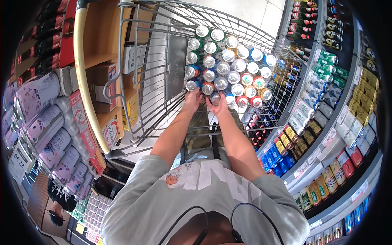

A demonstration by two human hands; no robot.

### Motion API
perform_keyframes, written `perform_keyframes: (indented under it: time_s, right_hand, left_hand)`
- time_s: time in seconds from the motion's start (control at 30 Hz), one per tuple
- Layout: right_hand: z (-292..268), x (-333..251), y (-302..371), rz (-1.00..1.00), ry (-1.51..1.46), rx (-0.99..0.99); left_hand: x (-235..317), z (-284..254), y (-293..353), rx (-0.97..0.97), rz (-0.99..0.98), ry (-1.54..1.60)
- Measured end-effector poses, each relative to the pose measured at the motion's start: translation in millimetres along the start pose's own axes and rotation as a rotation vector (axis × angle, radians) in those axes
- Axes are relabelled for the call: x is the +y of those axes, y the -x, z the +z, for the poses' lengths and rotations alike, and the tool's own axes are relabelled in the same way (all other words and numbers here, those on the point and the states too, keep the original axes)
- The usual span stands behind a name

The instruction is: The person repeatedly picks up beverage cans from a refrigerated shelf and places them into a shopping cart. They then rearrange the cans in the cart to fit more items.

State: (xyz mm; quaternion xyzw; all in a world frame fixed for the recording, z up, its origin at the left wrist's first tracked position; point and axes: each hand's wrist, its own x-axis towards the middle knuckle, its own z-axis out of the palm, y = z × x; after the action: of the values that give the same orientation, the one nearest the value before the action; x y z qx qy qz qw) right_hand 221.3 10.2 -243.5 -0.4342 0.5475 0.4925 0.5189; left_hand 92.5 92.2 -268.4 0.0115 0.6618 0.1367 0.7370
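Many drink cans (223,67) stand upright, packed close together with silver lids up, inside a wire shopping cart (143,77). My left hand (193,99) has its fingers and thumb round the near side of a blue-sided can (191,85) at the near left corner of the group. To its right, my right hand (218,105) grips another can (215,98) at the near edge, thumb on one side and fingers on the other. Parts of the fingers on both hands are hidden by the cans and the cart wires.
Shelves of cans (312,102) and bottles (303,22) rise on the right. A pale cart handle (81,73) curves on the left, beside stacked packs of purple-and-white cans (45,110) and a wooden shelf (98,32). Another person (57,204) is at the lower left.
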Motion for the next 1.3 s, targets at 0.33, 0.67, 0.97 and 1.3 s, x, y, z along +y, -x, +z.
perform_keyframes:
  time_s: [0.33,0.67,0.97,1.3]
  right_hand:
    - [-6.9,-1.5,-7.4,0.019,0.013,0.059]
    - [-5.7,-4.1,-5.2,-0.096,0.140,0.119]
    - [-6.0,1.4,-7.4,-0.116,0.098,0.092]
    - [-11.2,-2.1,-4.5,-0.086,-0.056,0.025]
  left_hand:
    - [20.8,7.8,-10.5,-0.049,-0.074,0.013]
    - [29.4,11.8,-15.3,-0.058,-0.131,0.064]
    - [26.8,-0.2,-30.2,-0.092,-0.159,0.181]
    - [53.4,22.7,15.3,-0.091,-0.159,0.078]
